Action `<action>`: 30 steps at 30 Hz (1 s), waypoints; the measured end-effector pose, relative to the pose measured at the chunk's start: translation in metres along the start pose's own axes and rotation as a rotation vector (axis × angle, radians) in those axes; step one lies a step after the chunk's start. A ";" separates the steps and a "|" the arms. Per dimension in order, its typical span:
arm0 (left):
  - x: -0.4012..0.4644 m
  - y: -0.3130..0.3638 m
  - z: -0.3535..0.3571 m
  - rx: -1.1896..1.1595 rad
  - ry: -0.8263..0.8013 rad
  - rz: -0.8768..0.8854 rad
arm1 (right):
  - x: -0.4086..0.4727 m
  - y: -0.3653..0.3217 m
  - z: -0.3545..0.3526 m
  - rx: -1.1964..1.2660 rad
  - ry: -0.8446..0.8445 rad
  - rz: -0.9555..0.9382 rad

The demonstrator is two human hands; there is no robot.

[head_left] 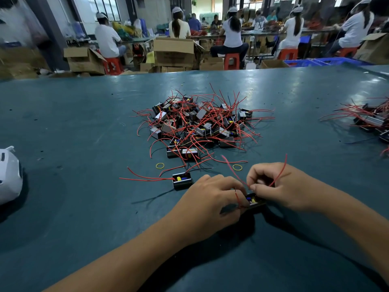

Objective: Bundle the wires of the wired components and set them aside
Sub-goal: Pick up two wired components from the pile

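Note:
A small black box component (253, 201) with yellow and blue parts inside sits just above the green table, held between both hands. My left hand (207, 200) grips its left end, fingers curled over it. My right hand (280, 187) pinches its thin red wires (279, 175), which rise up and to the right. Another loose component (182, 180) with red wires lies just left of my left hand. A big tangled pile of components (199, 125) fills the table's middle. Two yellow rubber bands (160, 165) (237, 167) lie in front of the pile.
A second group of wired components (370, 121) lies at the right table edge. A white plastic object (9, 175) rests at the left edge. Beyond the table's far edge stand cardboard boxes (173, 52), red stools and seated people at benches.

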State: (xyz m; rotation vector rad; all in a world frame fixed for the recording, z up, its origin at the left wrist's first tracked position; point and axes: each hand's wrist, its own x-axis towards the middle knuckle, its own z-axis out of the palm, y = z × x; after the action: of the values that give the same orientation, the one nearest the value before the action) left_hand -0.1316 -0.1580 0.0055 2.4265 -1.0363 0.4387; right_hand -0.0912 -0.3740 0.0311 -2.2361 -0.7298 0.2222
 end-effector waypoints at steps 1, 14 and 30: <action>0.000 0.001 -0.001 0.015 -0.004 0.006 | -0.001 -0.001 -0.001 0.006 -0.023 0.022; 0.000 0.004 -0.006 0.109 -0.116 -0.014 | -0.001 0.013 -0.033 0.418 0.285 0.501; 0.002 0.006 -0.010 0.116 -0.110 0.009 | -0.005 -0.037 0.001 -0.712 0.614 -0.440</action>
State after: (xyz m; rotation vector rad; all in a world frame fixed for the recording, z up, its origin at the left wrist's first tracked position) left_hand -0.1358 -0.1581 0.0165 2.5751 -1.0960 0.3813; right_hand -0.1118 -0.3553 0.0565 -2.4786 -1.0156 -1.0391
